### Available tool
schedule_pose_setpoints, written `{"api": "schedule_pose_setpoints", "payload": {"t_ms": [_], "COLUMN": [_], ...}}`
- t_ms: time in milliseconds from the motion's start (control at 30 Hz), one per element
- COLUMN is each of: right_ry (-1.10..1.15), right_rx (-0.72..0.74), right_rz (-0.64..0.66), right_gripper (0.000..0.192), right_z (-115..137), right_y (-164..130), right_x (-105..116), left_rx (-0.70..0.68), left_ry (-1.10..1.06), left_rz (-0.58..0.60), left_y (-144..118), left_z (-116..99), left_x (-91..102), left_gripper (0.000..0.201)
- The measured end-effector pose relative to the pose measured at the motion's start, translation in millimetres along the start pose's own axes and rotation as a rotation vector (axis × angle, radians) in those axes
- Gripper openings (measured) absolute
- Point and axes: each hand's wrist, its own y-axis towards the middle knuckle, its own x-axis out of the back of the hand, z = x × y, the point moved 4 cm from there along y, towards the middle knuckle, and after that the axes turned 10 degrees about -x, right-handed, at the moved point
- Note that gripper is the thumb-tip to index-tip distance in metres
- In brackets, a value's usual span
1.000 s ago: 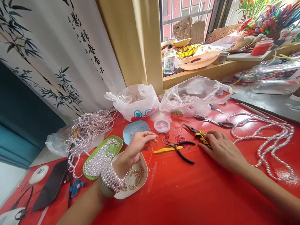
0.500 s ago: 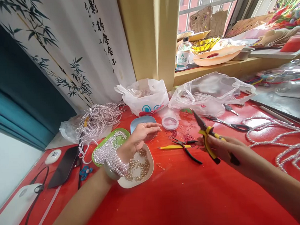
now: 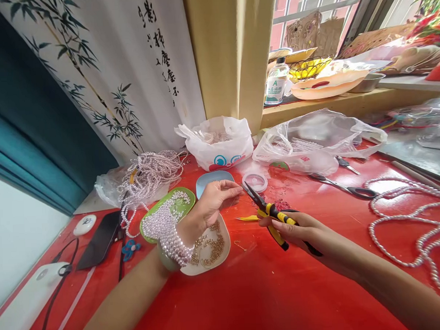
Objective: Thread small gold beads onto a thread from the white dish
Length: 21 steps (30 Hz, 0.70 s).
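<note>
My right hand point(image 3: 299, 232) grips yellow-and-black pliers point(image 3: 267, 209) above the red table point(image 3: 269, 294), their jaws pointing left at the fingertips of my left hand point(image 3: 212, 202). The left hand's thumb and forefinger are pinched together, perhaps on something tiny that I cannot make out. Strands of pearl beads point(image 3: 170, 240) wrap my left wrist. Under that hand lie a white dish of gold beads point(image 3: 211, 245), a green dish of pearls point(image 3: 164, 213) and a small blue dish point(image 3: 213, 177).
Yellow tweezers point(image 3: 246, 218) and a second pair of pliers lie partly behind the held pliers. Scissors point(image 3: 347, 188), a round clear spool point(image 3: 256, 181), two plastic bags point(image 3: 219, 143) and long pearl strands point(image 3: 408, 215) lie around. A dark phone point(image 3: 99, 238) rests at the left.
My right hand lifted the yellow-handled pliers off the table and brought them left to the left hand's fingertips. The left hand stayed over the dishes.
</note>
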Motion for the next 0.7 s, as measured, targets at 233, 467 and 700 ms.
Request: {"api": "schedule_pose_setpoints", "payload": {"t_ms": [233, 467, 700], "right_ry": [-0.047, -0.009, -0.127], "right_rx": [0.023, 0.04, 0.047], "right_rz": [0.02, 0.063, -0.05], "right_gripper": [0.044, 0.041, 0.048], "right_z": [11, 16, 11], "right_y": [1, 4, 9], "right_x": [-9, -14, -12], "left_rx": [0.084, 0.086, 0.083], "left_ry": [0.081, 0.045, 0.033], "left_rz": [0.062, 0.055, 0.036], "left_y": [-10, -7, -6], "left_z": [2, 6, 8], "left_x": [-12.5, -9.9, -9.9], "left_gripper": [0.021, 0.024, 0.023]}}
